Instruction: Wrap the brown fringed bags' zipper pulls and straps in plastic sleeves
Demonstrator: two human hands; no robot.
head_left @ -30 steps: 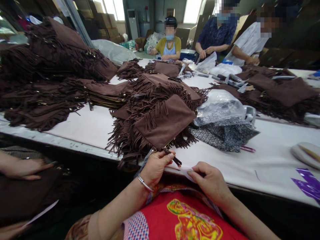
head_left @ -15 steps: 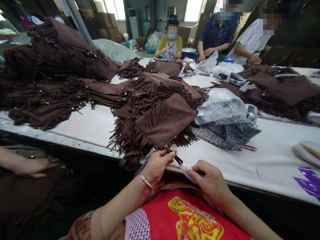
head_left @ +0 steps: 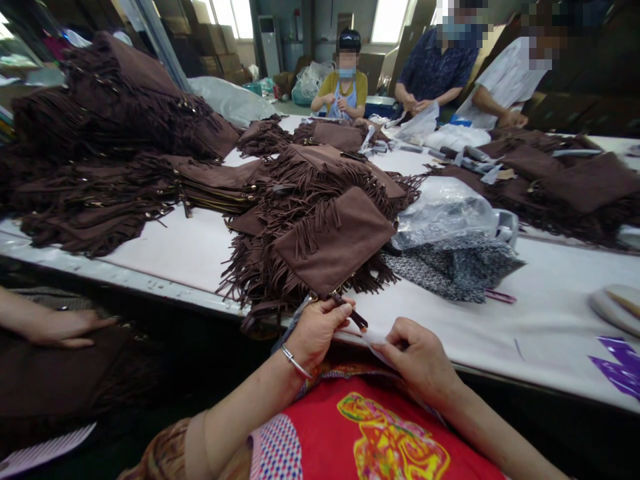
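A brown fringed pouch (head_left: 335, 243) lies on top of a heap of similar pouches at the table's front edge, its zipped corner toward me. My left hand (head_left: 320, 330), with a silver bangle at the wrist, is closed on the dark zipper pull (head_left: 357, 319) at that corner. Just to the right, my right hand (head_left: 417, 357) pinches a thin whitish translucent piece (head_left: 376, 339), perhaps plastic or paper, close to the end of the pull. Whether that piece touches the pull I cannot tell.
Tall stacks of brown fringed pouches (head_left: 125, 100) stand at left. A clear plastic bag (head_left: 445, 210) and grey speckled cloth (head_left: 450, 263) lie right of the heap. At lower left, another person's hand (head_left: 65, 327) rests on brown material near a pink comb (head_left: 50, 450). Several people work across the table.
My hands keep nearly the same hold, with the whitish piece slightly shifted by the pull. The pink comb has come into view at lower left, and the neighbouring hand has moved slightly.
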